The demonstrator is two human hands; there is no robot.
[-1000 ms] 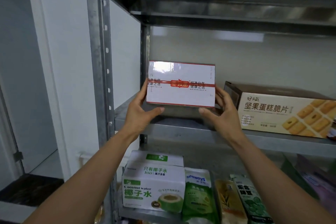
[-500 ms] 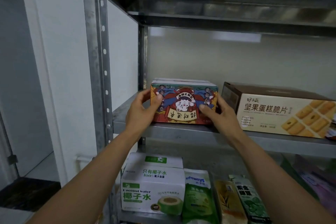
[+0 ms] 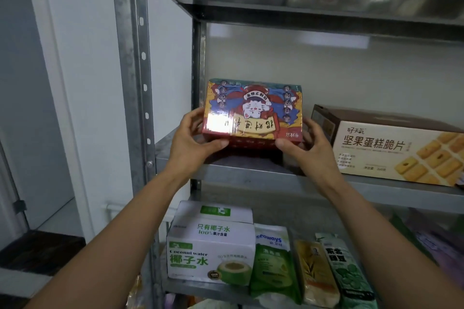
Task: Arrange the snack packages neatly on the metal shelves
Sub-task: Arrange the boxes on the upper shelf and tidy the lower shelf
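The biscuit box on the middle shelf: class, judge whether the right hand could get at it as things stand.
Probably yes, but not freely: the right hand sits just beside the biscuit box with nothing between them, yet it is gripping the cat-print box together with the left hand.

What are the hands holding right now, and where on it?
Both hold the colourful cat box: the left hand grips its left end, the right hand its right end, with the thumbs on its lower front edge.
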